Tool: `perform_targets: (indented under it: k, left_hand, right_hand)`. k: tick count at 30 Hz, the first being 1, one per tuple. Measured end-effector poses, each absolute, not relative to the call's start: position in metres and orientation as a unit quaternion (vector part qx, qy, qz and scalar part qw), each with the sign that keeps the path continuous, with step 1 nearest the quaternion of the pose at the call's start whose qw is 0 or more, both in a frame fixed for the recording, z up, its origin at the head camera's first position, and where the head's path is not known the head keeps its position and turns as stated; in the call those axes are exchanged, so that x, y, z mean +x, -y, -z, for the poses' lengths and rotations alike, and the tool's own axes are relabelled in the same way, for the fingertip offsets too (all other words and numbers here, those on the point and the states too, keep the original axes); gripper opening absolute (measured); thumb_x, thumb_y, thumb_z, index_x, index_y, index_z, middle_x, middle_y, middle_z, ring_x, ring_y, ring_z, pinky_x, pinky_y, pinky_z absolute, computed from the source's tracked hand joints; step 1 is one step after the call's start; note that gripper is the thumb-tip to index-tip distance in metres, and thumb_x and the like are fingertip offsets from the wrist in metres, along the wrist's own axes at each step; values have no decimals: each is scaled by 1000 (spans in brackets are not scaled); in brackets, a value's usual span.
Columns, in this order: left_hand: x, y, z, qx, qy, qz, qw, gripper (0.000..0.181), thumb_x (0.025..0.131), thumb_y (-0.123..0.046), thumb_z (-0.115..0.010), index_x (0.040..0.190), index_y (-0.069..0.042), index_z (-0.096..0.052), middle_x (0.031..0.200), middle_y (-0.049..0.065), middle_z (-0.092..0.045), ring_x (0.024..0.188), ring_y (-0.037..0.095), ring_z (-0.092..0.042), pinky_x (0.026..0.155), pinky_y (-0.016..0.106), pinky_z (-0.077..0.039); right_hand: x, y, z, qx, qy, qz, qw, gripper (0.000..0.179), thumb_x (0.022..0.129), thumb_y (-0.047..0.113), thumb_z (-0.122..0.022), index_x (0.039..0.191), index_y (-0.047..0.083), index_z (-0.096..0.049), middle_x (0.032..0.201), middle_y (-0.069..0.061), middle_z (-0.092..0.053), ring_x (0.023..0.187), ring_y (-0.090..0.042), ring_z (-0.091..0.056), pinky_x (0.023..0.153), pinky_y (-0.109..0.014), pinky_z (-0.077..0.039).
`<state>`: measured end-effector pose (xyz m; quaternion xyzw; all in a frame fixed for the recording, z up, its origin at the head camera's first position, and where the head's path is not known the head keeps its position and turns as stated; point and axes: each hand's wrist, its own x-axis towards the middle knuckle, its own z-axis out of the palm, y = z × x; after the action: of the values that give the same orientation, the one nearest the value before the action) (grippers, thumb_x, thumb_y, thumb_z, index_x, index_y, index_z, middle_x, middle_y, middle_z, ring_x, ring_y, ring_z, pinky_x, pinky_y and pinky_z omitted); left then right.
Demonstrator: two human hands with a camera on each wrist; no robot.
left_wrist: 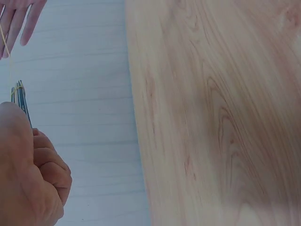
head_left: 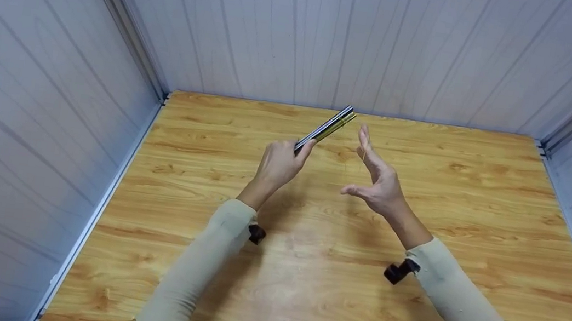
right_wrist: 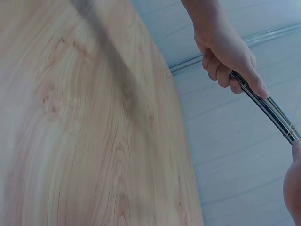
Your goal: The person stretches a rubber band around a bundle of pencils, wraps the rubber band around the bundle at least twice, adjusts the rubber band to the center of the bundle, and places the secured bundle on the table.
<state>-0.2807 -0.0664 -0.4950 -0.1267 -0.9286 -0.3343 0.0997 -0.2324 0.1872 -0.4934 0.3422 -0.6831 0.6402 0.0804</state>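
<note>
My left hand (head_left: 281, 165) grips a bundle of slim pencil-like sticks (head_left: 328, 127), with the thumb laid along it. Some sticks have a black-and-white pattern and others look gold. The bundle tilts up and to the right, its lower end hidden in the fist. Near its far end a thin yellowish rubber band (right_wrist: 289, 132) wraps round the sticks. In the left wrist view a strand of that band (left_wrist: 4, 40) stretches from the bundle to the right hand's fingers (left_wrist: 29, 26). My right hand (head_left: 379, 186) is spread beside the bundle's tip, thumb apart from its extended fingers.
Both hands are above a wood-grain table (head_left: 296, 294). Pale panel walls (head_left: 303, 30) close it in at the back, left and right. A small black wrist camera (head_left: 257, 234) hangs at the left cuff, another (head_left: 396, 273) at the right cuff.
</note>
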Motion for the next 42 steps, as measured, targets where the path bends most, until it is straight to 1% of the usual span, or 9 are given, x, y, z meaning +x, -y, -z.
perform_targets:
  k: [4,7,12,15,18,24,31,37,42]
  left_hand:
    - [-277,65,494,-126,915,358,135,49,116,-43,-62,76,-18,-48,65,-7,-39,56,10,-34,55,23,-27]
    - [-275,67,494,-139,900,378,167,47,113,-39,-68,76,-14,-53,64,-8,-39,55,9,-33,55,22,-26]
    - [-273,75,497,-196,871,389,227,41,107,-31,-78,80,-3,-66,62,-4,-45,54,6,-33,55,20,-25]
    - [-272,82,497,-245,851,388,256,33,101,-27,-85,86,1,-73,62,5,-57,55,7,-38,55,21,-28]
    - [-272,88,496,-292,837,370,278,29,96,-24,-90,92,1,-76,66,12,-69,56,8,-42,54,24,-33]
    - [-271,93,490,-373,838,259,303,33,94,-30,-93,91,-4,-72,63,7,-67,52,7,-39,49,27,-33]
    - [-269,91,480,-436,841,136,288,38,99,-38,-88,89,-7,-67,62,5,-63,49,13,-46,47,29,-41]
    - [-267,90,479,-440,863,128,213,39,107,-42,-79,95,-6,-67,64,8,-65,50,17,-53,50,32,-43]
    - [-267,90,480,-439,874,119,170,41,110,-44,-72,99,-5,-68,67,8,-69,54,21,-66,54,36,-51]
  right_hand:
    - [-236,-191,496,310,625,-715,46,145,79,63,-94,173,-11,-11,185,-30,2,175,-46,3,144,-51,-15]
    - [-239,-197,499,284,588,-757,29,148,77,65,-95,173,-11,-13,185,-29,-3,177,-40,-5,144,-41,-18]
    - [-242,-205,502,274,574,-771,20,142,78,63,-95,171,-14,-21,183,-28,-21,172,-15,-37,137,-23,-33]
    - [-244,-208,503,274,558,-783,17,135,79,56,-97,168,-17,-28,178,-18,-44,159,-6,-54,132,-22,-40]
    - [-244,-211,503,272,540,-796,15,118,80,45,-100,164,-15,-43,164,-3,-65,149,-5,-64,127,-23,-47]
    - [-245,-213,501,276,560,-781,9,88,85,31,-98,155,-8,-61,149,3,-77,145,-10,-69,123,-26,-53]
    - [-245,-209,498,278,673,-684,46,68,89,12,-95,140,-21,-64,131,11,-83,126,-2,-76,109,-17,-57]
    - [-243,-202,501,286,703,-641,112,27,94,-8,-84,119,-17,-79,115,17,-85,108,1,-79,87,-14,-60]
    - [-242,-199,503,301,687,-650,126,19,93,-14,-81,112,-16,-81,111,14,-86,104,0,-82,84,-14,-62]
